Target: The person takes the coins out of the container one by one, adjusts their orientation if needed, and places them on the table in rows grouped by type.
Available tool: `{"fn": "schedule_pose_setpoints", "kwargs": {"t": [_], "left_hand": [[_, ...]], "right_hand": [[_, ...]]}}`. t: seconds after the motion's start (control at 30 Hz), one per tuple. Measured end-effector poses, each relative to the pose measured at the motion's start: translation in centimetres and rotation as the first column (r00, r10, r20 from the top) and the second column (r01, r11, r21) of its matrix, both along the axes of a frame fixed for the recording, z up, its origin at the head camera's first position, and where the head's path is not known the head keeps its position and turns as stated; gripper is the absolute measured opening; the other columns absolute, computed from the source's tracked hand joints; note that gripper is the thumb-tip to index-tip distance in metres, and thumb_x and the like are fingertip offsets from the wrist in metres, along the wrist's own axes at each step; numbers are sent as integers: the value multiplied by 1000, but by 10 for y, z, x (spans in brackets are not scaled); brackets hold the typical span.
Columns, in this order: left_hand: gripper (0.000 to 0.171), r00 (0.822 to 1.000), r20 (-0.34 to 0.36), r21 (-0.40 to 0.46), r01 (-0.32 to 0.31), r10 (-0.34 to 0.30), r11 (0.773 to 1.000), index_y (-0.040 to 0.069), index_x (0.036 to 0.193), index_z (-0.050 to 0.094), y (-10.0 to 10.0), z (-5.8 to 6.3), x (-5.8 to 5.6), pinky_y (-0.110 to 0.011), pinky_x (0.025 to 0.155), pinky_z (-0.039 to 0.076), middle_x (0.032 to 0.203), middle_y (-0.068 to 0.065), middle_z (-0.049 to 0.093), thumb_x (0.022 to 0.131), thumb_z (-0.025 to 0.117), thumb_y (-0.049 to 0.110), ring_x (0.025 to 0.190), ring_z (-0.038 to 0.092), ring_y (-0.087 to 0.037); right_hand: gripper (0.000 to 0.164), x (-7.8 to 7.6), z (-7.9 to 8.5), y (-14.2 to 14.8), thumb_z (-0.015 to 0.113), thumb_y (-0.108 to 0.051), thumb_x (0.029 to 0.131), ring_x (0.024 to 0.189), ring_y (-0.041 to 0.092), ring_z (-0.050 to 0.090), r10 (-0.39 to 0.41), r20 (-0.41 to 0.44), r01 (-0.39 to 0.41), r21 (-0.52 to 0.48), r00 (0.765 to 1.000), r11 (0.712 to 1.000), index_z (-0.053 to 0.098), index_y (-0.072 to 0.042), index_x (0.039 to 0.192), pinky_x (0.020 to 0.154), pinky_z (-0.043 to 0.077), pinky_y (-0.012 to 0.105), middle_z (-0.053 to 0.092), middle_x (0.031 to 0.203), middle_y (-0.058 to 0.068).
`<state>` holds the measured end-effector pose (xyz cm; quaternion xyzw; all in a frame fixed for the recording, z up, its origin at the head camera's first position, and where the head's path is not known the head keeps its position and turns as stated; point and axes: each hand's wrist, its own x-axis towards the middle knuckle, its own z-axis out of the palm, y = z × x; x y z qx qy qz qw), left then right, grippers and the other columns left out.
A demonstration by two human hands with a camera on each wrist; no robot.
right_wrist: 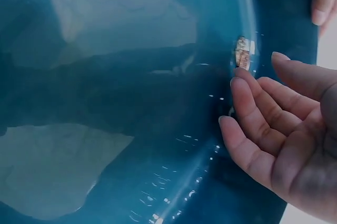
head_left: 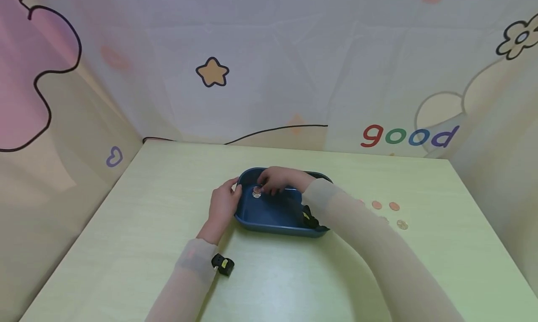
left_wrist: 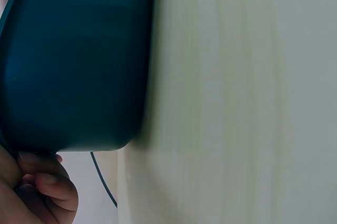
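A dark blue rectangular tray with rounded corners stands on the table, its inside glossy with glints and reflections. My left hand grips its left rim, thumb at the edge and the other fingers bent against the outside. Reaching over the tray from the right, my right hand is down inside it near the far left corner. Its fingers are loosely bent, with the thumb held apart. Just beyond the fingertips lies a small shiny coin, also visible in the head view beside the hand.
Several coins, a copper one and a silvery one among them, lie on the pale green table right of the tray, some partly behind my right sleeve. A printed cloth backdrop rises behind the table.
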<state>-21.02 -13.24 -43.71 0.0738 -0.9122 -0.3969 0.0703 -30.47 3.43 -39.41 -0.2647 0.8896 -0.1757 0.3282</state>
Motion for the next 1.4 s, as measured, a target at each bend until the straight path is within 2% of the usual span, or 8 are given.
{"fn": "schedule_pose_setpoints", "kwargs": {"t": [0.13,0.27,0.5,0.7,0.9,1.03,1.23,1.4], "left_hand": [[39,1000,-9,9,11,-11,1000,-1,136,64,-1,-1,0,-26,56,29,62,2,40,103,56,17,57,38,-14],[39,1000,2,14,17,-17,1000,-1,137,63,0,0,0,-26,56,30,63,2,41,103,56,17,57,39,-14],[39,1000,5,8,6,-6,1000,0,137,63,0,1,0,-26,56,30,63,1,42,103,56,18,58,39,-14],[39,1000,6,2,11,-11,1000,1,138,63,0,0,0,-26,55,30,63,1,41,103,56,18,57,39,-14],[39,1000,13,6,8,-8,1000,1,138,63,2,0,-1,-26,55,30,63,1,40,103,56,18,57,39,-15],[39,1000,5,4,3,-3,1000,0,137,64,2,1,-2,-26,56,29,64,1,40,103,57,17,58,39,-15],[39,1000,0,12,5,-5,1000,0,136,64,3,0,-1,-26,56,30,64,1,41,102,57,17,58,40,-15],[38,1000,-10,8,8,-8,1000,-1,136,64,2,-1,-1,-25,55,30,64,0,42,102,57,16,57,40,-14]], "right_hand": [[45,1,-4,-3,55,-17,105,108,29,72,6,5,-6,14,1000,1000,52,-4,148,86,57,36,71,124,18],[43,0,-11,-5,56,-18,105,100,26,73,20,-30,-20,14,999,1000,55,-4,146,78,56,31,73,118,18],[29,1,-26,-9,60,-14,103,78,15,65,24,-131,-31,-56,991,998,66,-2,128,72,57,26,71,104,14],[17,2,-35,-9,64,-17,101,71,13,60,42,-206,-50,-31,978,998,67,-5,113,66,52,25,69,95,9],[13,0,-31,-9,69,-17,98,69,13,62,64,-214,-72,-32,975,997,67,-5,100,65,52,25,69,91,8],[12,-1,-26,-8,68,-14,98,65,12,63,84,-212,-97,-48,974,994,71,-4,93,65,53,23,71,85,7],[14,-3,-21,-7,64,-10,100,64,10,62,83,-172,-97,-71,982,993,73,-2,92,67,54,22,71,83,8],[17,-4,-11,-5,62,-9,100,65,12,66,114,-182,-130,-81,977,988,73,-1,90,68,55,23,73,84,10]]}}
